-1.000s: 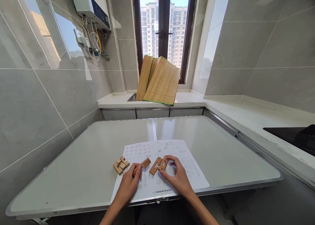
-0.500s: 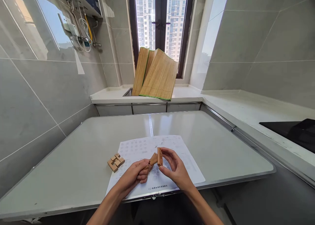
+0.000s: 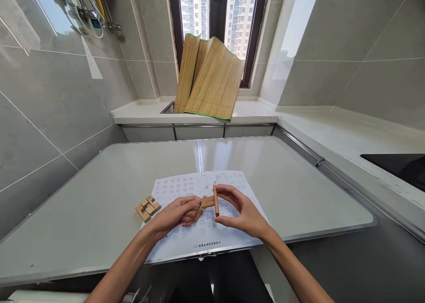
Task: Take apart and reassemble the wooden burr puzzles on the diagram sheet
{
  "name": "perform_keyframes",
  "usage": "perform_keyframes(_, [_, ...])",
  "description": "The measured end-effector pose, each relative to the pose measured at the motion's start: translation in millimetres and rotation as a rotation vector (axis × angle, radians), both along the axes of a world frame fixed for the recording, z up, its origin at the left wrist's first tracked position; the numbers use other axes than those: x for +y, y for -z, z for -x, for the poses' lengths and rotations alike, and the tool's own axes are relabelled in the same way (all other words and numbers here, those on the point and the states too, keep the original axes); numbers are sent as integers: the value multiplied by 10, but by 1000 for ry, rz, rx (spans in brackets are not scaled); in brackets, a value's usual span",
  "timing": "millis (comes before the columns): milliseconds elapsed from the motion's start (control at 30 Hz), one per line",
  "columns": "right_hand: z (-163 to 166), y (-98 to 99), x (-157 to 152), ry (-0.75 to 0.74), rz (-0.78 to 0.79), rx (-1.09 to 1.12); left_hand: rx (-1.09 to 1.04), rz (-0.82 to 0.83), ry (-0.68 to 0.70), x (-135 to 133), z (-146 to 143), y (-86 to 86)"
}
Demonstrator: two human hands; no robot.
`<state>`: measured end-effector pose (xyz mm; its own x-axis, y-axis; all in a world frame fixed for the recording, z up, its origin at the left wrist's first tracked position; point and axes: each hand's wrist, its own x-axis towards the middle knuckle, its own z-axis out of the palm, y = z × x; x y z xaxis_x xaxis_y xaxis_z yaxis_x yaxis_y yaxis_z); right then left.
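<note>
A slim, straight-edged bar of light brown wood (image 3: pixel 216 201) stands nearly upright in view, its narrow side toward the camera, so any notches in its broad face are hidden. The right-hand grip (image 3: pixel 241 209) grasps it by the ends, fingers at the top and thumb at the bottom, leaving the middle uncovered. Just left of it, a flat, light brown wooden piece with an angular outline (image 3: pixel 208 201) juts from the left-hand grip (image 3: pixel 181 212), which is closed around it; its far end meets or overlaps the bar — whether the two are joined I cannot tell. A second brown wooden piece (image 3: pixel 198 215) shows below those left fingers, mostly covered. Under both hands lies a white paper sheet printed with small diagrams (image 3: pixel 219 236), and at its left edge, apart from the hands, sits a squarish cluster of tan wooden blocks (image 3: pixel 148 209). All this is over a pale, glossy, round-cornered surface (image 3: pixel 292 188); beyond, a folded bamboo mat with green edging (image 3: pixel 214 79) leans before the window (image 3: pixel 217 20).
</note>
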<state>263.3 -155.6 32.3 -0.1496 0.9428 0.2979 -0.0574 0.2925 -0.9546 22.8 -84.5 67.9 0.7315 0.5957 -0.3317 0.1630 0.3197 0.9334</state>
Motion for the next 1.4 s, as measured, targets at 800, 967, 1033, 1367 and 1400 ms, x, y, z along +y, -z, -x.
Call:
perform_keyframes(800, [56, 34, 199, -90, -109, -294, 113, -167, -2, 5, 84, 30])
perform_keyframes(967, [154, 60, 225, -77, -165, -357, 115, -189, -17, -21, 0, 69])
perform_keyframes(1033, [171, 64, 240, -97, -155, -349, 120, -202, -25, -22, -22, 83])
perform_keyframes(1367, [97, 71, 310, -179, -53, -263, 183, -314, -52, -18, -71, 82])
perform_keyframes(1400, [96, 74, 316, -174, -53, -256, 196, -330, -69, -17, -79, 90])
